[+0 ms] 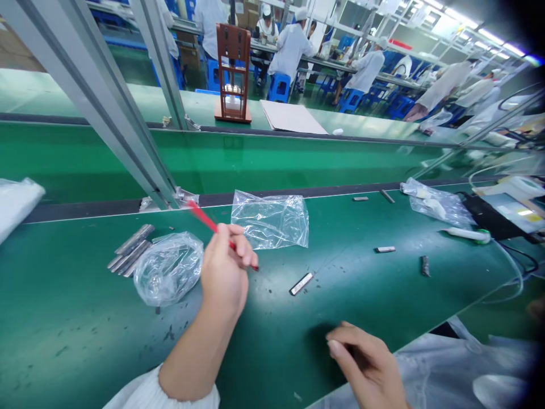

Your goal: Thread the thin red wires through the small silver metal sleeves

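My left hand (225, 267) is closed around a slim red stick-like tool (203, 217), held slanting above the bench. Its upper end points to the far left, and its dark lower tip shows past my fingers. My right hand (368, 363) hovers near the bench's front edge with fingers curled and thumb close to the index fingertip; nothing shows between them. On the bench between my hands lies a small dark strip with a pale top (301, 284). A flat clear plastic bag (272, 220) lies behind my left hand, and a crumpled clear bag (169, 270) lies to its left.
Dark metal-looking strips (131, 250) are piled at left. More small pieces (385, 249) lie at right, near a white-handled tool with a cord (468, 234). A metal post (106, 108) rises at left. Beyond stand a brown press-like fixture (233, 74) and co-workers (292, 45).
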The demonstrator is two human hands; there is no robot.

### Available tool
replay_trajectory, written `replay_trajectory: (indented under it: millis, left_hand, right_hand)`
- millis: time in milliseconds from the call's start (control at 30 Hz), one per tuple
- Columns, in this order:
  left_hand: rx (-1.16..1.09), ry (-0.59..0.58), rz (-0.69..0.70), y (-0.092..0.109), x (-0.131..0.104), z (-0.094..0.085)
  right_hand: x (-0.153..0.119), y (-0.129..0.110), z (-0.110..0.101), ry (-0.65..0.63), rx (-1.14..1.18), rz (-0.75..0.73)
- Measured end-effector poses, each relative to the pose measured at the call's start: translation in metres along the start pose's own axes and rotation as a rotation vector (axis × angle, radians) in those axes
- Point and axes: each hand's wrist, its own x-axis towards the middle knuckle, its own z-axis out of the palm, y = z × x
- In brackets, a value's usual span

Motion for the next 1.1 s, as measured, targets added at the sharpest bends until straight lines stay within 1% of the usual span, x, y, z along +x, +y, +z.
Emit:
replay_trajectory:
  millis: [67,100,167,200,267,333,400,467,567,667,767,867,967,1100]
  left_hand:
    - [-0.046,0.110,0.139,0.010,0.005,-0.002]
    - [-0.045,0.147,0.190,0.013,0.006,-0.003]
    - [0.009,0.158,0.219,0.011,0.004,-0.003]
    - [0.053,0.130,0.197,0.007,0.001,-0.003]
    - [0.167,0.006,0.097,-0.004,-0.005,-0.003]
    - [0.311,-0.176,0.001,-0.015,-0.011,-0.004]
    - [0.455,-0.333,-0.031,-0.021,-0.014,-0.005]
    - [0.549,-0.408,-0.015,-0.022,-0.016,-0.004]
    - [0.595,-0.424,0.004,-0.019,-0.016,0.000]
    - [0.616,-0.413,0.010,-0.017,-0.017,0.001]
    - [0.619,-0.404,-0.003,-0.019,-0.018,-0.002]
    - [0.589,-0.420,-0.040,-0.020,-0.018,-0.004]
    - [0.576,-0.441,-0.066,-0.019,-0.019,-0.003]
    - [0.635,-0.433,-0.036,-0.017,-0.018,-0.001]
  right_hand:
    - [-0.013,0.007,-0.011,0.128,0.017,0.010]
    - [-0.016,0.009,-0.014,0.186,0.034,0.020]
    - [-0.017,0.008,-0.013,0.255,0.084,0.036]
    - [-0.013,0.007,-0.009,0.270,0.116,0.050]
    - [-0.001,0.000,0.003,0.265,0.196,0.108]
    - [0.016,-0.007,0.017,0.233,0.297,0.199]
    - [0.032,-0.014,0.029,0.209,0.409,0.275]
    - [0.044,-0.019,0.036,0.189,0.501,0.324]
    - [0.052,-0.021,0.040,0.153,0.571,0.365]
    - [0.053,-0.020,0.040,0.130,0.597,0.397]
    - [0.051,-0.019,0.040,0.128,0.633,0.430]
    - [0.050,-0.017,0.040,0.131,0.667,0.460]
    - [0.050,-0.017,0.040,0.126,0.675,0.469]
    - [0.051,-0.018,0.040,0.112,0.660,0.472]
